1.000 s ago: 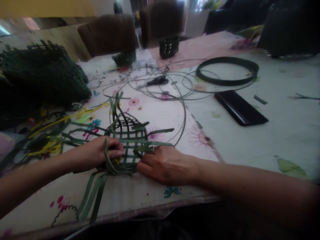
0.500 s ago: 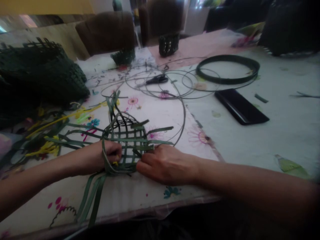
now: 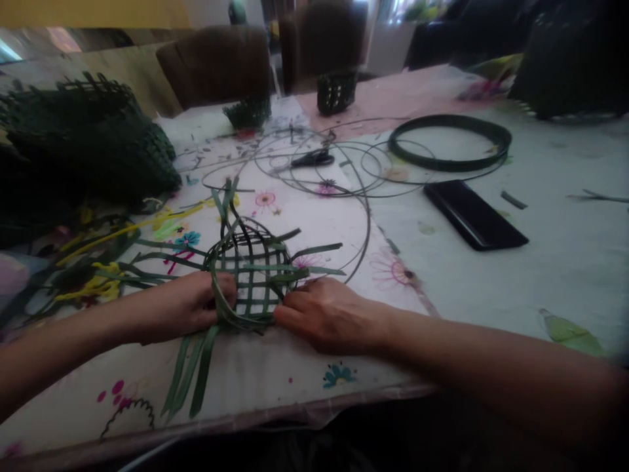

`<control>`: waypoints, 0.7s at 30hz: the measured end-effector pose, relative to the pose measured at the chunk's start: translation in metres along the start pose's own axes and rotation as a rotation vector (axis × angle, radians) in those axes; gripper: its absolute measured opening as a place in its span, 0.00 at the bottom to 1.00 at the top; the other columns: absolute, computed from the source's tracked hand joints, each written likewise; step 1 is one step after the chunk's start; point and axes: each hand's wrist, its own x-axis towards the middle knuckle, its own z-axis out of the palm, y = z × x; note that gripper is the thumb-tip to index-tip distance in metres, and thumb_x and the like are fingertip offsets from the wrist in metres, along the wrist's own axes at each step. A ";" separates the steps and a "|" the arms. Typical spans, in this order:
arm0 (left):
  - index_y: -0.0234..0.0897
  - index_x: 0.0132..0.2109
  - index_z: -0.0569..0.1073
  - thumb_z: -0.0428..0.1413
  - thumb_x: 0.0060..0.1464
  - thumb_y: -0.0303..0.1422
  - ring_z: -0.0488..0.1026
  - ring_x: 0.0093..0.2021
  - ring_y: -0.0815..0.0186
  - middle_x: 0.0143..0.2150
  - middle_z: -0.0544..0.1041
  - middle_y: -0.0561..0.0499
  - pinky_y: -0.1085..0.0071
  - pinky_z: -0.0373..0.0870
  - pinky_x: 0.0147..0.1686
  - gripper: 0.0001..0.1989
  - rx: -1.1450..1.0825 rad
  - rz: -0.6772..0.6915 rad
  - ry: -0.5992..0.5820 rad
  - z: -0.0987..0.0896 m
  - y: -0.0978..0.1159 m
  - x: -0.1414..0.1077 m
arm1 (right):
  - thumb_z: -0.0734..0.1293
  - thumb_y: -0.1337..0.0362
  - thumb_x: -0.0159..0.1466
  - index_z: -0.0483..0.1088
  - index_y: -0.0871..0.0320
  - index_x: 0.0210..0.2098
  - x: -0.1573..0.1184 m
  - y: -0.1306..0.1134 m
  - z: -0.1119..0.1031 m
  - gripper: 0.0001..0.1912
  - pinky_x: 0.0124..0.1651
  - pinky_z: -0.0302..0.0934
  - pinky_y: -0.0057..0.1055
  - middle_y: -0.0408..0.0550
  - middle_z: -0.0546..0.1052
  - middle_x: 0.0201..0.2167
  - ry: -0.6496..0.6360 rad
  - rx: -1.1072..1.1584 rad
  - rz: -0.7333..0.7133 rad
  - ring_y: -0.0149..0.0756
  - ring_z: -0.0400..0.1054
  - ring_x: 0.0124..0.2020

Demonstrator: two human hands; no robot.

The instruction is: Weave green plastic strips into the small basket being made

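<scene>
A small round basket [image 3: 258, 267] of woven green strips lies on the flowered tablecloth, loose strip ends sticking out left, right, up and toward the near edge. My left hand [image 3: 211, 298] is closed on its left rim, with the fingers inside the hoop. At the lower right rim, my right hand [image 3: 319, 314] pinches the weave, knuckles up. Several loose green strips [image 3: 191, 377] hang below my left hand. Both sets of fingertips are partly hidden by strips and rim.
Black scissors [image 3: 312, 158] lie among thin wire loops [image 3: 366, 216] behind the basket. A black phone [image 3: 476, 215] and a dark green ring [image 3: 449, 164] are at the right. Large dark woven baskets [image 3: 93, 137] and yellow strips [image 3: 101, 282] are at the left.
The basket has shifted slightly right, and its rim and hanging strips have turned a little. My left hand has turned slightly on the rim; my right hand has moved slightly up and right.
</scene>
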 end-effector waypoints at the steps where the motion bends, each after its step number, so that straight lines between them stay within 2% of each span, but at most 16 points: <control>1: 0.35 0.29 0.67 0.50 0.54 0.29 0.63 0.33 0.68 0.32 0.68 0.52 0.73 0.58 0.34 0.06 0.007 -0.024 -0.003 0.000 0.000 0.000 | 0.52 0.70 0.70 0.67 0.60 0.36 0.000 0.000 0.000 0.14 0.27 0.48 0.29 0.45 0.73 0.28 0.004 -0.001 -0.001 0.28 0.58 0.24; 3: 0.34 0.32 0.70 0.51 0.55 0.30 0.64 0.34 0.67 0.34 0.69 0.52 0.73 0.59 0.35 0.06 0.013 -0.040 0.001 0.001 -0.001 0.001 | 0.52 0.70 0.70 0.67 0.60 0.36 0.000 0.000 0.001 0.14 0.27 0.47 0.29 0.45 0.73 0.28 0.010 -0.006 -0.004 0.29 0.58 0.24; 6: 0.35 0.35 0.72 0.50 0.58 0.30 0.66 0.37 0.68 0.36 0.71 0.52 0.74 0.59 0.38 0.08 -0.016 0.016 0.013 0.003 -0.003 0.003 | 0.52 0.70 0.69 0.67 0.60 0.36 0.000 0.001 0.003 0.14 0.27 0.47 0.29 0.46 0.73 0.28 0.023 -0.008 -0.010 0.29 0.58 0.24; 12: 0.36 0.33 0.72 0.51 0.58 0.32 0.68 0.38 0.67 0.37 0.72 0.51 0.74 0.61 0.39 0.08 -0.081 0.067 -0.014 0.006 -0.010 0.010 | 0.52 0.70 0.70 0.66 0.60 0.35 0.000 0.000 0.001 0.14 0.28 0.47 0.28 0.46 0.73 0.28 0.011 0.012 -0.007 0.28 0.58 0.24; 14: 0.36 0.31 0.71 0.51 0.57 0.33 0.68 0.36 0.66 0.35 0.73 0.50 0.73 0.61 0.37 0.08 -0.082 0.081 0.014 0.008 -0.013 0.011 | 0.52 0.70 0.70 0.66 0.60 0.35 0.000 0.000 0.000 0.14 0.28 0.48 0.28 0.46 0.72 0.28 0.012 0.019 -0.009 0.28 0.57 0.24; 18: 0.36 0.29 0.67 0.50 0.57 0.35 0.65 0.30 0.66 0.28 0.70 0.51 0.73 0.58 0.32 0.10 -0.032 -0.006 0.122 0.011 -0.014 0.007 | 0.52 0.70 0.69 0.66 0.60 0.35 0.000 -0.001 0.000 0.13 0.28 0.47 0.29 0.45 0.72 0.28 0.003 0.013 0.000 0.28 0.56 0.24; 21: 0.36 0.28 0.66 0.50 0.56 0.36 0.64 0.29 0.67 0.27 0.70 0.52 0.73 0.58 0.31 0.11 -0.089 -0.050 0.139 0.011 -0.012 0.004 | 0.53 0.71 0.68 0.66 0.60 0.36 -0.001 0.000 0.003 0.12 0.28 0.46 0.29 0.46 0.72 0.28 0.019 -0.001 0.007 0.28 0.56 0.24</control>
